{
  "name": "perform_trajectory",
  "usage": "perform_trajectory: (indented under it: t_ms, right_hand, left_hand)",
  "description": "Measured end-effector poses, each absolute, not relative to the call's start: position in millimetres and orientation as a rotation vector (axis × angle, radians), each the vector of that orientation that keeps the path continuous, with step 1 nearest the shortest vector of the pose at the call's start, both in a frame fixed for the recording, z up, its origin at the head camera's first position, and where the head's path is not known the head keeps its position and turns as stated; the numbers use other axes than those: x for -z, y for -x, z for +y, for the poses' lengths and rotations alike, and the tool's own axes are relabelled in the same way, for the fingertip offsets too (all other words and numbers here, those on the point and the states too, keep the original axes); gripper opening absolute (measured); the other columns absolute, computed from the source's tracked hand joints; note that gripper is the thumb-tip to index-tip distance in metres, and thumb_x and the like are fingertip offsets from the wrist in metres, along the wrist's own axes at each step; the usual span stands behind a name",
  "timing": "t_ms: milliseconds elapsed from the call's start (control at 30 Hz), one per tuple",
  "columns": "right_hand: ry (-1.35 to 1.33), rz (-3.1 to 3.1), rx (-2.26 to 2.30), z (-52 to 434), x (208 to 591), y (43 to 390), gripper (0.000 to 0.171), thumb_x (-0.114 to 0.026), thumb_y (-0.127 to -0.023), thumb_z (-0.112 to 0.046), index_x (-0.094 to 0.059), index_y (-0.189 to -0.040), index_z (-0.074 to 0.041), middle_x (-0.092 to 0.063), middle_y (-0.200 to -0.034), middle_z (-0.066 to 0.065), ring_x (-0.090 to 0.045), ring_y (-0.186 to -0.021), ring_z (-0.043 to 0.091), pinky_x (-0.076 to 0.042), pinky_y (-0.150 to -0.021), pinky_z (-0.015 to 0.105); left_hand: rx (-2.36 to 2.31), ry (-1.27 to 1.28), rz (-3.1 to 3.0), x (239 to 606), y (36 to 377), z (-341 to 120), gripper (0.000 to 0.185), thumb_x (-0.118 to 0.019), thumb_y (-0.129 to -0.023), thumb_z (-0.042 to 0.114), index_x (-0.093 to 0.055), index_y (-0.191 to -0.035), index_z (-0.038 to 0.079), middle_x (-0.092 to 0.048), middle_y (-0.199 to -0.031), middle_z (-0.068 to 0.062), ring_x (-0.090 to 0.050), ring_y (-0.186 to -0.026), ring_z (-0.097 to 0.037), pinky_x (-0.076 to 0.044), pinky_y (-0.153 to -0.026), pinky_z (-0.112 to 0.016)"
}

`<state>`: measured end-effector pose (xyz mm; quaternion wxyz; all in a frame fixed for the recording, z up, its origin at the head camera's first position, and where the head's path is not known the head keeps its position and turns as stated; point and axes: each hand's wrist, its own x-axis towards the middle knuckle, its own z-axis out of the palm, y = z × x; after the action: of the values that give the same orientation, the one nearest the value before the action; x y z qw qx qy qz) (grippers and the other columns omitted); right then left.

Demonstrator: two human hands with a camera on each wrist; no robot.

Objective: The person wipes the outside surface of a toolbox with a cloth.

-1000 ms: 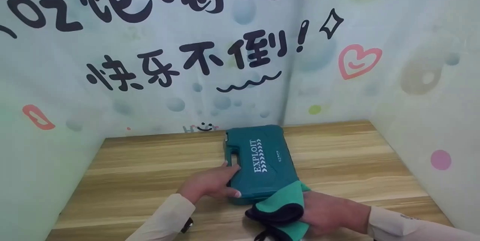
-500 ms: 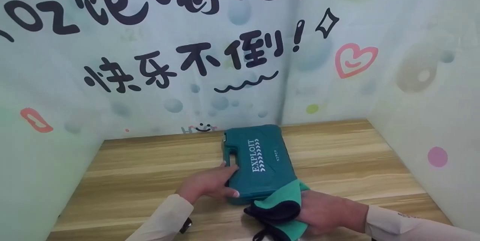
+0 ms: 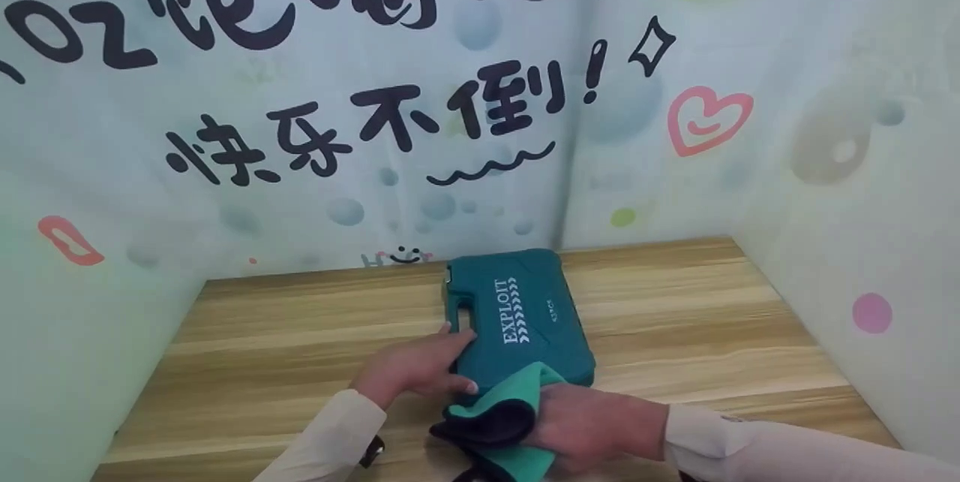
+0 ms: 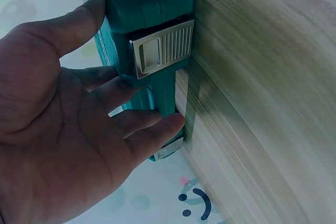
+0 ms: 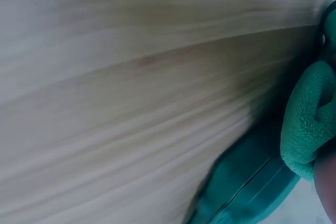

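A dark green plastic tool case [image 3: 536, 324] marked "EXPLOIT" lies closed on the wooden table. My left hand [image 3: 409, 368] holds it by the handle side, thumb on the near left corner and fingers at the handle. The left wrist view shows those fingers against the side of the case beside a metal latch [image 4: 163, 50]; a second latch [image 4: 170, 148] is farther along. My right hand [image 3: 589, 422] grips a folded green cloth [image 3: 521, 392] with a dark edge, against the near end of the case. Fluffy green pile of the cloth [image 5: 310, 124] shows in the right wrist view.
A printed backdrop [image 3: 300, 219] with large black characters rises behind the table [image 3: 315, 317], and pale side panels [image 3: 847, 242] stand left and right. A small black object [image 3: 372, 452] shows beside the left sleeve.
My right hand has moved left with the cloth along the near end of the case, uncovering its near right corner. My left hand keeps its hold on the case.
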<state>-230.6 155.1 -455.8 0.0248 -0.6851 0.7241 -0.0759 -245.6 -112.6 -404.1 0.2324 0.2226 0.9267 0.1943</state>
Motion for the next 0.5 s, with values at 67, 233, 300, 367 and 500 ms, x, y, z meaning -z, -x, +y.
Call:
perform_trajectory:
  t_ms: [67,233,300,367,500]
  right_hand:
    - [2.11,2.22,0.277,144.1,456.7,229.2,0.047,-0.053,-0.107,-0.038,-0.045,-0.151,-0.025,-0.051,-0.142,-0.012,-0.041,-0.126,-0.002,-0.028,-0.111,0.023]
    - [2.11,2.207,0.327,120.9,459.7,225.6,0.054,-0.053,-0.106,-0.04,-0.036,-0.156,-0.026,-0.044,-0.149,-0.012,-0.034,-0.131,-0.003,-0.023,-0.113,0.022]
    - [2.107,2.211,0.332,113.4,460.5,224.5,0.054,-0.052,-0.107,-0.038,-0.035,-0.156,-0.025,-0.042,-0.151,-0.012,-0.032,-0.132,-0.004,-0.022,-0.113,0.022]
    - [2.116,2.224,0.328,106.8,461.2,223.0,0.054,-0.051,-0.107,-0.039,-0.035,-0.157,-0.025,-0.041,-0.151,-0.012,-0.03,-0.132,-0.004,-0.021,-0.114,0.022]
    - [2.145,2.25,0.327,98.6,463.3,220.3,0.055,-0.05,-0.107,-0.043,-0.035,-0.156,-0.024,-0.041,-0.152,-0.011,-0.028,-0.135,-0.003,-0.019,-0.114,0.022]
  left_hand:
    - [-0.538,-0.609,2.548,404.1,245.6,-112.4,0.081,-0.067,-0.1,0.039,-0.026,-0.16,0.003,-0.026,-0.163,-0.02,-0.019,-0.15,-0.035,-0.025,-0.116,-0.048]
    - [-0.519,-0.62,2.56,403.8,246.5,-111.6,0.077,-0.066,-0.101,0.036,-0.028,-0.159,0.004,-0.028,-0.162,-0.019,-0.02,-0.15,-0.034,-0.027,-0.116,-0.047]
    - [-0.51,-0.625,2.564,403.6,246.9,-111.3,0.074,-0.065,-0.102,0.033,-0.029,-0.159,0.004,-0.029,-0.162,-0.018,-0.02,-0.15,-0.033,-0.027,-0.115,-0.046]
    - [-0.499,-0.628,2.57,403.4,247.3,-111.3,0.072,-0.065,-0.102,0.031,-0.03,-0.159,0.005,-0.03,-0.162,-0.018,-0.021,-0.15,-0.033,-0.028,-0.115,-0.046]
    - [-0.493,-0.614,2.568,404.0,247.8,-112.2,0.07,-0.064,-0.102,0.029,-0.031,-0.159,0.007,-0.029,-0.162,-0.017,-0.02,-0.15,-0.032,-0.027,-0.116,-0.046]
